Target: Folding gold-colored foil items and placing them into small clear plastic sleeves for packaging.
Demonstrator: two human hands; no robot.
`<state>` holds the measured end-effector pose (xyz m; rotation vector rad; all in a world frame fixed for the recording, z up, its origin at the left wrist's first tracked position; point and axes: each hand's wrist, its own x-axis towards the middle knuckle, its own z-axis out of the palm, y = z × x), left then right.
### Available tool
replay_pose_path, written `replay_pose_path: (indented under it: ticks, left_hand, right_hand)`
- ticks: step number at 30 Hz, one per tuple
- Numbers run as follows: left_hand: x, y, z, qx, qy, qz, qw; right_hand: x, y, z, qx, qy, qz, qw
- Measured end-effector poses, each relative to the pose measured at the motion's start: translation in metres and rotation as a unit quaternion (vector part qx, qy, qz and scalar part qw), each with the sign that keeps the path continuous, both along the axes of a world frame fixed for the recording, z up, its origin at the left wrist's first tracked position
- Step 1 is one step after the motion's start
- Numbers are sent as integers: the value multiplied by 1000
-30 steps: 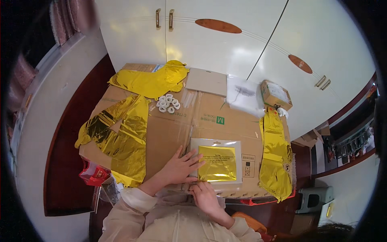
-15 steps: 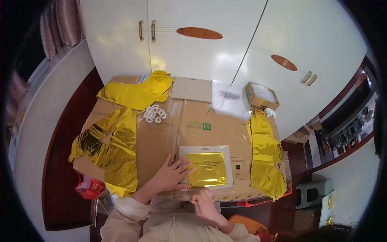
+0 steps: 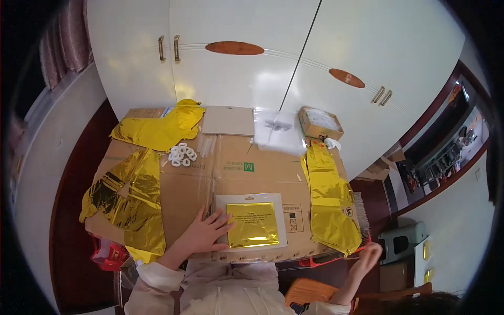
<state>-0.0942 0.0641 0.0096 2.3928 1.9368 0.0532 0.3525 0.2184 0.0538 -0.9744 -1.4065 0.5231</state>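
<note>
My left hand point(image 3: 207, 233) lies flat with its fingers spread, their tips on the left edge of a flat, clear-fronted packet point(image 3: 255, 223). Inside the packet shows a folded gold foil sheet point(image 3: 252, 231) with small dark print. Off to the right, past the table's front right corner, my right hand point(image 3: 370, 255) is raised with its fingers curled together; what they hold, if anything, is hidden. Close to it is the lower end of a long gold foil piece point(image 3: 332, 199), spread flat along the table's right side.
Flattened cardboard point(image 3: 184, 194) covers the table. More gold foil pieces point(image 3: 142, 184) lie at the left. White rings point(image 3: 182, 155) sit in a pile near a grey board point(image 3: 228, 121), clear plastic bags point(image 3: 281, 131) and a small open box point(image 3: 320, 123). A grey stool point(image 3: 404, 241) stands at right.
My right hand has gone from the packet's lower edge out to the right, beyond the table corner. The left hand stays by the packet. The whole view has shifted slightly.
</note>
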Motion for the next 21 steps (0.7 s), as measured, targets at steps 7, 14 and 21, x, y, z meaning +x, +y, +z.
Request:
replay_pose_path:
  ticks: [7, 14, 21]
  left_hand:
    - [10, -34, 26, 51, -40, -50, 997]
    - [33, -70, 5, 173, -15, -75, 982]
    - [37, -70, -9, 231, -135, -29, 963]
  right_hand:
    - [-99, -28, -9, 84, -561, 294, 769]
    - [-105, -35, -37, 168, -568, 258, 764]
    - [-97, -45, -64, 102, -538, 245, 800]
